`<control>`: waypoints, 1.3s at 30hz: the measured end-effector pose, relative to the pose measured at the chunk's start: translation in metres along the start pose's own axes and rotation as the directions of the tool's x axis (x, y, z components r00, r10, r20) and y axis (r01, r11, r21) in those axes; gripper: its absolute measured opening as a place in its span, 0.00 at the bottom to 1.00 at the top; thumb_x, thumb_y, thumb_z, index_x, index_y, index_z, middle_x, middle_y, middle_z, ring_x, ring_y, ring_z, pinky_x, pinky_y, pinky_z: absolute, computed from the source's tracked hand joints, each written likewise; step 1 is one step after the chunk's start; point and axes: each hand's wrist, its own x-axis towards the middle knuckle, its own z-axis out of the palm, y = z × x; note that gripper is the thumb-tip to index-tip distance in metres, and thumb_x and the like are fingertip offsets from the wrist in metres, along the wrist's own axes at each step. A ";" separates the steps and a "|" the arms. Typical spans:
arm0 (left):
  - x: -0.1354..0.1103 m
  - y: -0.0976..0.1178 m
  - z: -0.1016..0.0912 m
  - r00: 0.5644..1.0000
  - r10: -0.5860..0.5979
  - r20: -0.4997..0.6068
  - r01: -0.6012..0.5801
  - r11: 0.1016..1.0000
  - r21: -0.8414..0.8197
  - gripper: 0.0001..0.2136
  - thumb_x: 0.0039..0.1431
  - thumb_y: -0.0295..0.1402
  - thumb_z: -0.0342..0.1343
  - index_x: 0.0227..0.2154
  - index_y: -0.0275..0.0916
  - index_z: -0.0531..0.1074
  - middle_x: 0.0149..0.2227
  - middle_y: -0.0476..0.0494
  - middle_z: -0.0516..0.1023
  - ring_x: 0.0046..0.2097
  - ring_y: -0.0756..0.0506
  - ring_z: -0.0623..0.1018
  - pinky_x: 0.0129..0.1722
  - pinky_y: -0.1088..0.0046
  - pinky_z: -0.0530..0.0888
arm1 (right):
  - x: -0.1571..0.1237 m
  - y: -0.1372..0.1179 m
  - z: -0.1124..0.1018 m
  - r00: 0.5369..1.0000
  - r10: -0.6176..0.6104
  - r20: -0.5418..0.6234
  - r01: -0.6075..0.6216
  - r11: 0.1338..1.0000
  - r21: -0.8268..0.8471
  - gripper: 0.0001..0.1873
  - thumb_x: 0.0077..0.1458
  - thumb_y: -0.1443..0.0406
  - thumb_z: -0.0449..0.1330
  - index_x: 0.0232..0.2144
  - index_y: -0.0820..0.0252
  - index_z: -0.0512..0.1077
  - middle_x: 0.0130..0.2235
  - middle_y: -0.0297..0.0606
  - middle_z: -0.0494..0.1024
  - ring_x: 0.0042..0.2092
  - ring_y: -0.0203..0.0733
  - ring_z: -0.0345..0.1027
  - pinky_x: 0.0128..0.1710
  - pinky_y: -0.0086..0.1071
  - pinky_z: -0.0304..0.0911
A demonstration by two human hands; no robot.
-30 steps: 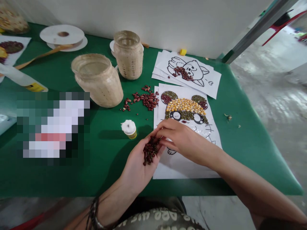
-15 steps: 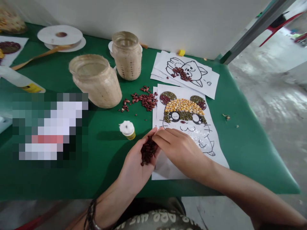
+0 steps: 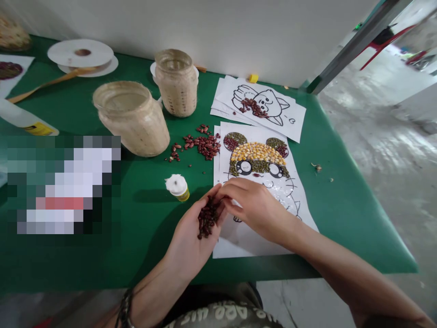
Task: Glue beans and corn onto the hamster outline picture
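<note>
Presents two bare forearms (image 3: 317,255), terminating in an uncovered left hand (image 3: 189,241) and right hand (image 3: 256,205). Fitted at the left wrist with a dark, braided-looking bracelet (image 3: 124,303) and, directly beside it, a grey, metallic-looking band (image 3: 127,321). Clothed at the torso in a grey-olive shirt (image 3: 212,315), printed with bold, rounded, pale lettering; partly cropped by the lower frame edge. Covered at the lap by dark fabric (image 3: 191,295). Darkens near the right elbow; cannot be identified as sleeve or shadow.
</note>
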 end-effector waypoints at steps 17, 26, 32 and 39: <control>-0.002 0.004 0.003 0.999 -0.041 -0.014 0.040 0.998 -0.052 0.16 0.58 0.23 0.42 0.46 0.31 0.68 0.43 0.39 0.77 0.44 0.48 0.76 0.45 0.75 0.73 | -0.012 0.030 -0.003 0.943 0.327 -0.060 -0.303 0.920 0.248 0.05 0.47 0.71 0.57 0.27 0.61 0.73 0.27 0.33 0.76 0.28 0.32 0.68 0.30 0.25 0.64; -0.002 0.004 0.004 0.999 -0.030 -0.027 0.029 0.999 -0.040 0.15 0.59 0.24 0.41 0.42 0.32 0.71 0.42 0.40 0.78 0.42 0.48 0.77 0.42 0.76 0.74 | -0.014 0.037 0.001 0.980 0.182 -0.077 -0.176 0.981 0.075 0.09 0.54 0.69 0.53 0.32 0.61 0.74 0.32 0.38 0.77 0.34 0.35 0.69 0.33 0.28 0.64; -0.003 0.005 0.003 0.999 -0.027 -0.034 0.026 0.998 -0.051 0.15 0.59 0.23 0.41 0.41 0.31 0.71 0.41 0.39 0.78 0.42 0.47 0.77 0.42 0.75 0.74 | -0.014 0.034 0.000 0.979 0.185 -0.085 -0.180 0.981 0.067 0.09 0.53 0.71 0.53 0.32 0.60 0.74 0.32 0.37 0.76 0.34 0.35 0.69 0.33 0.28 0.63; -0.002 0.005 0.003 0.999 -0.025 -0.025 0.023 0.997 -0.072 0.16 0.58 0.24 0.42 0.46 0.32 0.68 0.41 0.39 0.78 0.42 0.48 0.77 0.43 0.75 0.74 | -0.011 0.028 0.004 0.980 0.152 -0.127 -0.140 0.985 0.098 0.07 0.53 0.69 0.54 0.29 0.61 0.73 0.29 0.36 0.74 0.30 0.33 0.67 0.31 0.27 0.62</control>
